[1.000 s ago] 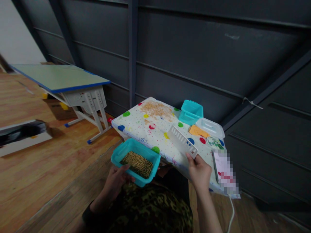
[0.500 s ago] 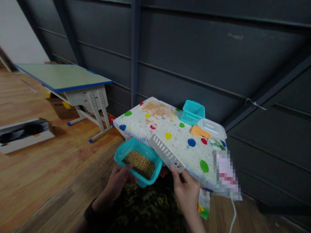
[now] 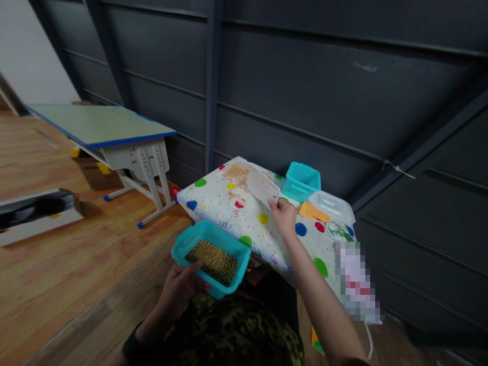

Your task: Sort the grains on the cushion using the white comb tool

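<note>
Far left, a green-topped desk [image 3: 102, 124] is seen standing apart. Left hand [image 3: 183, 287]: closed on the near-left side of a turquoise tub [image 3: 221, 239], thumb hooked over the rim, other fingers partly hidden. Tub is held at the near edge of the covered table [image 3: 209, 206], its bottom covered by beans [image 3: 214, 259]. More beans [image 3: 235, 173] are spread on the table's far-left part. A white slotted scoop [image 3: 262, 187] is held at their right side, tilted; contact with them can't be told. Its near end is pinched by the right hand [image 3: 285, 216]. Farther right, a second turquoise tub [image 3: 302, 192], orange cloth [image 3: 313, 211] and clear lid [image 3: 337, 206] are grouped.
</note>
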{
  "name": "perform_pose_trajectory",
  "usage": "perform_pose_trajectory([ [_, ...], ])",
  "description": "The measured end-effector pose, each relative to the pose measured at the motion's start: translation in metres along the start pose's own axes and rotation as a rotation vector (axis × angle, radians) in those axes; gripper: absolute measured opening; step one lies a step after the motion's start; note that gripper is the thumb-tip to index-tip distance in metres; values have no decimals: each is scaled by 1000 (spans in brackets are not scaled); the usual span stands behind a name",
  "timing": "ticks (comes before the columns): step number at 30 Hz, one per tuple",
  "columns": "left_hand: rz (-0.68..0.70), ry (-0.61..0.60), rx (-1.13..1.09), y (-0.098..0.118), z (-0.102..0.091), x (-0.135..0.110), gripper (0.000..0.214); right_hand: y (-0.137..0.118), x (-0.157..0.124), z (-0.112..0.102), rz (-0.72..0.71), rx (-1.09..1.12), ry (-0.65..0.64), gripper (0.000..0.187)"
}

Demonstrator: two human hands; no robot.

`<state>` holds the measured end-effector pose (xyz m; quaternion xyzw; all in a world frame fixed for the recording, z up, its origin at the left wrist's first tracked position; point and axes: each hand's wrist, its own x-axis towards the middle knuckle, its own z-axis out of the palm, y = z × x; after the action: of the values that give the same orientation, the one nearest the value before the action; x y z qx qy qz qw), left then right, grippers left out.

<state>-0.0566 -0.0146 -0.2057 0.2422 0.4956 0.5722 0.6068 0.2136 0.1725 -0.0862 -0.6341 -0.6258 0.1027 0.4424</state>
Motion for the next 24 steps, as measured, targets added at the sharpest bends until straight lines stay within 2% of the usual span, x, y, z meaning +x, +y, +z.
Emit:
perform_pose_trajectory([
  [5,-51,-9,-56,9,1,-5,44,1,30,24,-16,-4,-83,28],
  [11,-69,29,-22,7,-1,-4,46,0,48,37,-27,-98,-70,30],
  [18,-21,38,46,-5,-8,5,58,1,38,52,-44,-36,-123,24],
  [24,-26,16,46,4,-8,1,45,2,32,50,-60,35,-138,30],
])
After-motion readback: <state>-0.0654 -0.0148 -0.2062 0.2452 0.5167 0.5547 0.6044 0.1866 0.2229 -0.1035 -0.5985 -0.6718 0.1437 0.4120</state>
